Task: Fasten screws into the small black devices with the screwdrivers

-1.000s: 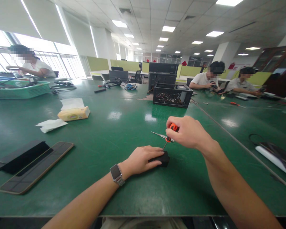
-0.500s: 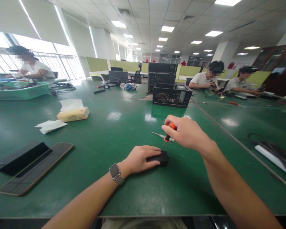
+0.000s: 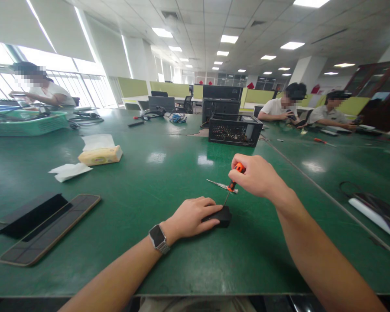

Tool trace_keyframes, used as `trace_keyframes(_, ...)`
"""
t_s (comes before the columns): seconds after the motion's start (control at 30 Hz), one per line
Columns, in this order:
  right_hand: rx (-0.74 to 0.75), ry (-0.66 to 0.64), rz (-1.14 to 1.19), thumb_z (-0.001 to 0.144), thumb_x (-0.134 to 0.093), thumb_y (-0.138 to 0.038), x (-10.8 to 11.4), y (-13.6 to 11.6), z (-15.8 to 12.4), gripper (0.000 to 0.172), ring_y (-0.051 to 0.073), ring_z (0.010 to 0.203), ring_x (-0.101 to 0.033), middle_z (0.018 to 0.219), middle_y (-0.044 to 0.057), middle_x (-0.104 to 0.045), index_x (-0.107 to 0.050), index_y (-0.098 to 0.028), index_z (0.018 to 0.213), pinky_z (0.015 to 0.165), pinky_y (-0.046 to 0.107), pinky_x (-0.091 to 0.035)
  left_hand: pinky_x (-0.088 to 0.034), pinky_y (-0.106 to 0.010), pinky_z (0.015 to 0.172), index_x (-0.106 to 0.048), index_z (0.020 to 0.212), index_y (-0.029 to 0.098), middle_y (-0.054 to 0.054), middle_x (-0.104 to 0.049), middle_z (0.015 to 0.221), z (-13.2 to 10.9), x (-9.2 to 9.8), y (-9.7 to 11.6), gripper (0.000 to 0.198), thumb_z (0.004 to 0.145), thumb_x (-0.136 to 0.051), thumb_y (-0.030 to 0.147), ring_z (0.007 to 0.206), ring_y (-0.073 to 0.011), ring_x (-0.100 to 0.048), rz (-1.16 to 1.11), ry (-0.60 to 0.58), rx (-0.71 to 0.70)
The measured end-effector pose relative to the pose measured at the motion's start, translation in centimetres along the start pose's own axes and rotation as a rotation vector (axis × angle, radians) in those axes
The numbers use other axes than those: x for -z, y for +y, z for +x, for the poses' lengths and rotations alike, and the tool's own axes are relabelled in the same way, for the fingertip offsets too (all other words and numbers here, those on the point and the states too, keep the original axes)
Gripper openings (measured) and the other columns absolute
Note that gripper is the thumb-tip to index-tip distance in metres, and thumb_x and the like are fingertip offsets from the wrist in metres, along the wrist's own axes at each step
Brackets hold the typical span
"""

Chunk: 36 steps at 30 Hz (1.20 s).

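A small black box-shaped part [image 3: 225,216] lies on the green tabletop, its left end covered by my left hand [image 3: 194,216]. The thumb and fingers of that hand grip it from both sides. My right hand [image 3: 255,175] is closed round the orange and black handle of a screwdriver [image 3: 239,167]. The screwdriver leans, with its thin shaft running down to the far edge of the black part; whether the tip sits in a screw I cannot tell. Just behind lies a slim silver screwdriver-like tool [image 3: 218,184], partly hidden by the orange one.
At left are a tissue pack [image 3: 100,155], a loose tissue [image 3: 70,171] and a dark flat panel [image 3: 52,229]. A black metal computer case [image 3: 234,132] stands ahead, a green basket [image 3: 26,123] far left. A white-edged device with cables [image 3: 373,214] lies right. Other people sit beyond.
My right hand has shifted slightly right with the screwdriver, which has turned a little. My left hand stays on the black part.
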State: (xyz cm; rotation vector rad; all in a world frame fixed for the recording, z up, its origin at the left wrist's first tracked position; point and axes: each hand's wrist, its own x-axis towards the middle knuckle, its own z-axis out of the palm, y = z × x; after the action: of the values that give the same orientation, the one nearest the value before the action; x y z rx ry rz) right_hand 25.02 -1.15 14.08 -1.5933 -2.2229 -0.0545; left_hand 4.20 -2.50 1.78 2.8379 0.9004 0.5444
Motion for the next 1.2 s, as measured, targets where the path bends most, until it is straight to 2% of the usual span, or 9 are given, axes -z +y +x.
trace_keyframes(0.47,-0.031,0.007,-0.016,0.077,-0.049,-0.034,-0.22,-0.08,0.03,0.017,0.015,0.059,-0.049,0.068,0.002,-0.063,-0.059,-0.021,0.076,0.054,0.025,-0.025,-0.051,-0.032,0.088,-0.062,0.119,0.020,-0.007,-0.063,0.123,0.01,-0.50,-0.40,0.037,0.093,-0.047,0.042,0.103,-0.0206,-0.061,-0.013,0.098,-0.078)
trace_keyframes(0.67,0.023,0.006,0.012,0.078,-0.048,-0.034,-0.31,-0.17,-0.03,0.016,0.015,0.060,-0.050,0.067,0.001,-0.062,-0.059,-0.022,0.077,0.054,0.025,-0.026,-0.051,-0.033,0.090,-0.060,0.121,0.020,-0.007,-0.062,0.125,0.00,-0.60,-0.42,0.038,0.094,-0.046,0.042,0.105,-0.0203,-0.060,-0.038,0.096,-0.077)
trace_keyframes(0.9,-0.040,0.012,-0.069,0.077,-0.050,-0.035,-0.18,-0.14,-0.01,0.017,0.017,0.061,-0.051,0.069,0.002,-0.064,-0.060,-0.022,0.077,0.053,0.025,-0.024,-0.051,-0.033,0.090,-0.059,0.123,0.020,-0.007,-0.062,0.126,-0.07,-0.67,-0.51,0.039,0.094,-0.046,0.043,0.104,-0.0208,-0.060,-0.043,0.091,-0.083)
trace_keyframes(1.2,0.002,-0.007,-0.036,0.077,-0.048,-0.034,-0.05,-0.13,-0.10,0.016,0.016,0.059,-0.048,0.067,0.002,-0.063,-0.059,-0.022,0.076,0.054,0.025,-0.025,-0.051,-0.033,0.090,-0.059,0.123,0.019,-0.006,-0.061,0.128,-0.07,-0.69,-0.55,0.039,0.094,-0.046,0.042,0.104,-0.0212,-0.060,-0.043,0.082,-0.081)
